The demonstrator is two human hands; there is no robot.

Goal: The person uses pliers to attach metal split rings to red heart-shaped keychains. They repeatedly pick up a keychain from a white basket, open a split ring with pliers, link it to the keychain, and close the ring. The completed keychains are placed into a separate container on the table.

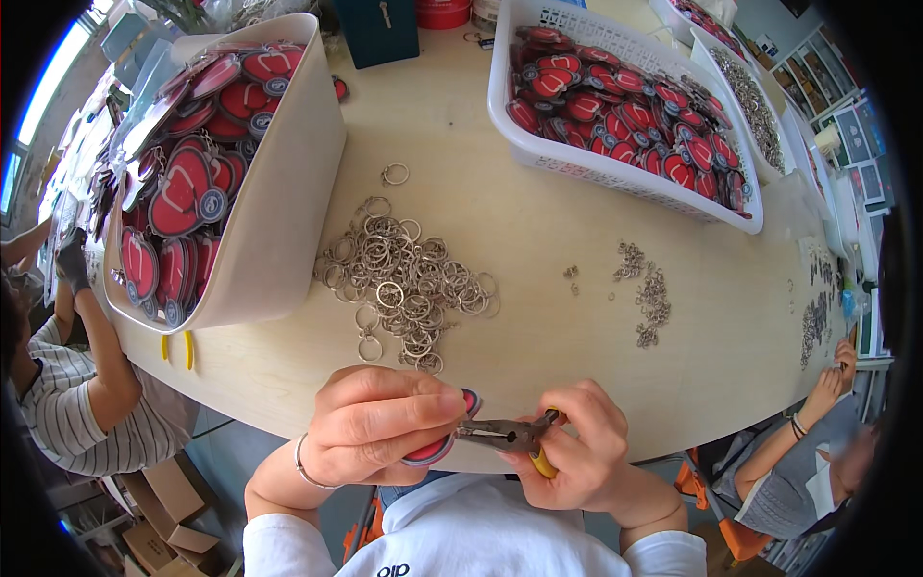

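Note:
Between the fingers of my left hand (375, 428) is a red key ring charm (430, 452) with a dark rim, mostly covered by the fingers. My right hand (585, 450) grips pliers (502, 436) with yellow-and-black handles. Their jaws point left and meet the edge of the charm; whether a small ring sits in the tips is too small to tell. Just beyond my left hand lies a heap of silver split rings (409, 279), some with short chains. Small silver jump rings (654, 303) lie in a loose pile farther right.
A white bin (288, 212) full of red charms stands at left, a white basket (615, 171) of more at back right. Yellow-handled tool ends (188, 350) jut past the table edge. People work at far left and right. A dark green box (377, 34) stands at the back.

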